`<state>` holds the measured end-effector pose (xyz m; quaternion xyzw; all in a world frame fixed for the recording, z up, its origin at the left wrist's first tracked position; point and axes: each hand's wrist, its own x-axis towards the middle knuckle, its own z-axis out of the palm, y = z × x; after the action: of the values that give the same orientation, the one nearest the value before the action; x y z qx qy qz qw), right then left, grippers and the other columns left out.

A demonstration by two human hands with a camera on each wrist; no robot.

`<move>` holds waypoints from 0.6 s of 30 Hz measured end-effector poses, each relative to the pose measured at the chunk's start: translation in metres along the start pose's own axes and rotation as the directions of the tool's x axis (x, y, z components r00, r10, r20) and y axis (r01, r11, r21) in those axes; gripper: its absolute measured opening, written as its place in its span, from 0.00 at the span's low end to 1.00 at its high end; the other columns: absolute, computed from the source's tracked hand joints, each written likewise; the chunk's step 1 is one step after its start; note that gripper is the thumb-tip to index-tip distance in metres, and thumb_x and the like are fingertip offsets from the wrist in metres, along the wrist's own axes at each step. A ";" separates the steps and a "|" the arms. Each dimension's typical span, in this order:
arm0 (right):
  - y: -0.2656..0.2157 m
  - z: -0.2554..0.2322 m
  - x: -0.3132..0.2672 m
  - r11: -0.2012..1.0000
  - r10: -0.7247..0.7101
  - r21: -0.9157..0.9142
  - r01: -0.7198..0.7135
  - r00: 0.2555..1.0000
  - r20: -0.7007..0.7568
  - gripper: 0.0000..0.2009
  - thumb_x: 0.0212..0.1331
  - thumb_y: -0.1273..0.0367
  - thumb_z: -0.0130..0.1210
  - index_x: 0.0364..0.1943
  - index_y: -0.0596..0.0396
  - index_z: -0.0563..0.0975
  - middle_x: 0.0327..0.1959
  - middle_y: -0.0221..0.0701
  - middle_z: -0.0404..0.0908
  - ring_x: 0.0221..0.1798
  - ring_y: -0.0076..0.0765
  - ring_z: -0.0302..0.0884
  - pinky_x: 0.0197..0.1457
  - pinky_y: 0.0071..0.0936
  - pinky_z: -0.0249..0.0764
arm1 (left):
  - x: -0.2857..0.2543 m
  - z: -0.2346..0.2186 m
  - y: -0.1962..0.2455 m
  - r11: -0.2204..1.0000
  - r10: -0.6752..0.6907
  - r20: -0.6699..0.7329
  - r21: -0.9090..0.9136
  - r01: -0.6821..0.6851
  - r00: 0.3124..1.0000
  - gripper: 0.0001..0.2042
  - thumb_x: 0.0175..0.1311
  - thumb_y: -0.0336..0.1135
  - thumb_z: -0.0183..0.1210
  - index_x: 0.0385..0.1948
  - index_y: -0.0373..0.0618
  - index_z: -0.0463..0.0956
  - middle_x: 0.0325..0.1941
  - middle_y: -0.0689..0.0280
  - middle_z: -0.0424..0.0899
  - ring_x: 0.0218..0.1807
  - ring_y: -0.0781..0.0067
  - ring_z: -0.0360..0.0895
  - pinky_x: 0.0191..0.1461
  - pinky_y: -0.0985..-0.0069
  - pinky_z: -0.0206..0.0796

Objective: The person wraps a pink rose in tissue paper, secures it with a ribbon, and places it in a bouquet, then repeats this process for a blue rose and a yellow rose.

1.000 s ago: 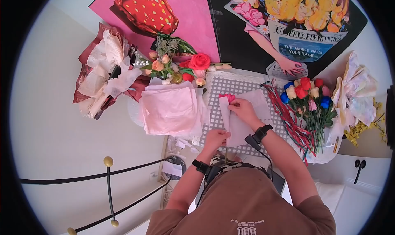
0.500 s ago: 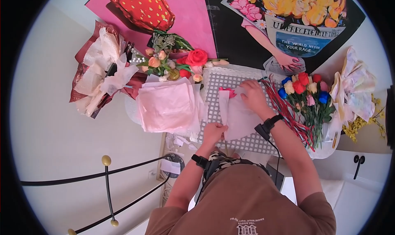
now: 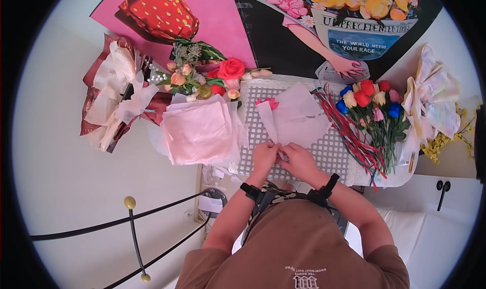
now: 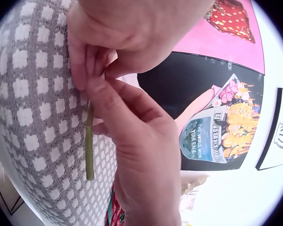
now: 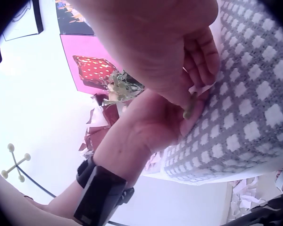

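Note:
A pink flower (image 3: 271, 103) shows at the top of a pale, translucent sheet of wrapping paper (image 3: 301, 119), whose left side is folded over in a narrow strip. At the paper's lower end my left hand (image 3: 265, 158) pinches the gathered paper around the flower's stem. Right beside it, fingertips meeting, my right hand (image 3: 299, 163) pinches the same spot. In the left wrist view the green stem (image 4: 89, 150) sticks out below the fingers. Its cut end (image 5: 187, 113) also shows in the right wrist view. The fingers hide the gathered part of the paper.
Left on the table lies a stack of pale pink paper sheets (image 3: 200, 132). Red ribbons (image 3: 349, 132) and a bunch of artificial roses (image 3: 377, 122) lie to the right. Wrapped bouquets (image 3: 114, 96) and loose flowers (image 3: 230, 70) sit behind. A grey-and-white checked cloth (image 3: 253, 94) covers the table.
My right hand has left the paper's upper part near the flower, passed over its right side and come down beside my left hand. The left hand keeps its hold at the lower end.

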<state>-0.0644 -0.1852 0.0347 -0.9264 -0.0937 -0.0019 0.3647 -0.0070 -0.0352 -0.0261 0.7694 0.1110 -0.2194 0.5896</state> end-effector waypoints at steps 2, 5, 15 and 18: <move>0.012 0.006 -0.003 1.000 -0.007 0.010 0.007 1.000 -0.005 0.13 0.54 0.68 0.64 0.43 0.56 0.80 0.36 0.36 0.80 0.39 0.47 0.80 0.40 0.40 0.76 | 0.001 0.004 -0.003 0.999 -0.012 0.000 -0.048 0.012 1.000 0.13 0.62 0.38 0.63 0.28 0.33 0.82 0.22 0.59 0.85 0.24 0.71 0.84 0.30 0.75 0.77; 0.020 0.011 -0.008 0.993 -0.003 0.115 0.008 0.999 -0.045 0.09 0.53 0.70 0.61 0.38 0.56 0.79 0.33 0.38 0.79 0.37 0.51 0.80 0.41 0.45 0.76 | -0.007 -0.001 0.017 0.973 -0.122 0.095 -0.185 0.138 0.988 0.11 0.66 0.33 0.61 0.31 0.31 0.78 0.29 0.57 0.84 0.28 0.68 0.84 0.32 0.74 0.80; 0.019 0.003 0.004 0.991 0.051 0.119 -0.061 0.995 0.083 0.07 0.55 0.71 0.58 0.37 0.55 0.82 0.31 0.40 0.80 0.36 0.53 0.80 0.40 0.46 0.75 | -0.007 -0.015 0.011 0.952 -0.094 0.259 -0.258 0.163 0.961 0.10 0.65 0.32 0.62 0.34 0.31 0.79 0.30 0.59 0.84 0.32 0.69 0.85 0.35 0.75 0.80; 0.023 -0.026 0.026 0.983 0.066 0.165 -0.078 0.995 0.074 0.07 0.56 0.71 0.57 0.37 0.56 0.82 0.33 0.41 0.82 0.37 0.53 0.81 0.42 0.45 0.75 | -0.011 -0.023 0.010 0.975 -0.142 0.240 -0.133 0.177 0.960 0.09 0.64 0.32 0.63 0.33 0.33 0.80 0.29 0.61 0.83 0.31 0.71 0.84 0.34 0.77 0.79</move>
<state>-0.0328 -0.2147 0.0406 -0.8947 -0.0725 0.0509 0.4378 -0.0074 -0.0153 -0.0075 0.6800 0.1206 -0.3441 0.6360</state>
